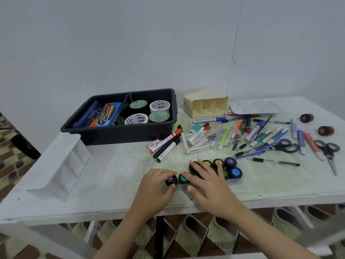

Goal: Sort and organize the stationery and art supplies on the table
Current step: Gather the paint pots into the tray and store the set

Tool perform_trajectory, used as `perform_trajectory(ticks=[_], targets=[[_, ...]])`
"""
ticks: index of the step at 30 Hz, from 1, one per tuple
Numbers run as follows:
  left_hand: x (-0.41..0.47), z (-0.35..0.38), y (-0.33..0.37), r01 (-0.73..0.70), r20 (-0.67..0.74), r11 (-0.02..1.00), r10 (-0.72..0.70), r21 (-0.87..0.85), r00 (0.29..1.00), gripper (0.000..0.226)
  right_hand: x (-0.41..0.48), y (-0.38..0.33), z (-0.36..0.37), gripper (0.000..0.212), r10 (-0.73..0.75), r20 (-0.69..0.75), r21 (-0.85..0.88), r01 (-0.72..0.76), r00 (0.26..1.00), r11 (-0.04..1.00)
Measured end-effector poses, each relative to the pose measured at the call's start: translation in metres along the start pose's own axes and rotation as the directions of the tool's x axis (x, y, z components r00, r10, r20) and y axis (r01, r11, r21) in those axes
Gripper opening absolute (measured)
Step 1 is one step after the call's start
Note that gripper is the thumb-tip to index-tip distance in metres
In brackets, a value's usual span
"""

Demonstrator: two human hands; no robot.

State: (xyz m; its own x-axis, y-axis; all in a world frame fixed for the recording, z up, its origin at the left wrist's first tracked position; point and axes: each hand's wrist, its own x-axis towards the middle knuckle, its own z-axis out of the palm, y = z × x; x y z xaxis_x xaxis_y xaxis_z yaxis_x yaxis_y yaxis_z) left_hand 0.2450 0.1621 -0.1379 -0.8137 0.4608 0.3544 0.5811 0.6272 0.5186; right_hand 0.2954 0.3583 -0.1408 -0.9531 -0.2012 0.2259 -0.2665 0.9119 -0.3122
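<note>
Several small black paint pots with coloured lids stand in two rows in a clear tray (239, 179) near the table's front edge. My left hand (155, 186) grips a purple-lidded pot (170, 180) at the tray's left end. Beside it stands a teal-lidded pot (183, 178). My right hand (207, 181) lies flat with spread fingers over the middle pots, hiding some of them. A blue-lidded pot (235, 172) and a dark purple one (230, 162) stand at the right end.
A black bin (119, 131) at the back left holds tape rolls and pencil boxes. A cream holder (205, 102) lies on its side. Markers, pens, a clear box (209, 141), two scissors (328, 153) and two loose pots (325, 130) are scattered right. A white organizer (61, 165) lies left.
</note>
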Motion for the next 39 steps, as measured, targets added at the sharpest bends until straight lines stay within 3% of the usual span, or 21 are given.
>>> perform_trajectory(ticks=[8,14,17,21,29,32,39], targets=[[0.002,0.004,-0.001,-0.012,0.002,1.000,0.012,-0.001,1.000,0.044,0.007,0.001,-0.010,0.066,-0.020,0.081,-0.055,0.025,0.997,0.998],[0.000,0.006,0.001,-0.019,-0.034,1.000,0.020,0.016,0.999,0.038,-0.007,0.009,-0.005,0.072,0.010,-0.058,-0.059,-0.013,0.998,0.998],[0.004,0.005,0.004,-0.019,-0.040,1.000,0.019,0.006,0.999,0.037,-0.011,0.013,-0.007,0.065,0.063,-0.095,-0.047,-0.068,0.994,0.997],[0.011,0.007,0.011,0.003,-0.031,1.000,-0.003,-0.016,1.000,0.044,-0.011,0.016,-0.008,0.062,0.081,-0.116,-0.008,-0.083,0.990,0.997],[0.023,0.007,0.007,0.008,0.006,1.000,-0.008,-0.010,1.000,0.028,-0.008,0.018,-0.007,0.064,0.082,-0.143,0.030,-0.078,0.986,0.996],[0.025,0.004,0.008,0.009,0.049,1.000,-0.009,-0.009,0.999,0.038,-0.006,0.021,-0.002,0.057,0.160,-0.204,0.136,-0.134,0.966,0.982],[0.024,0.006,0.012,0.053,0.076,0.997,-0.049,-0.056,0.996,0.030,0.006,0.017,-0.002,0.062,0.296,-0.243,0.226,-0.243,0.924,0.943]])
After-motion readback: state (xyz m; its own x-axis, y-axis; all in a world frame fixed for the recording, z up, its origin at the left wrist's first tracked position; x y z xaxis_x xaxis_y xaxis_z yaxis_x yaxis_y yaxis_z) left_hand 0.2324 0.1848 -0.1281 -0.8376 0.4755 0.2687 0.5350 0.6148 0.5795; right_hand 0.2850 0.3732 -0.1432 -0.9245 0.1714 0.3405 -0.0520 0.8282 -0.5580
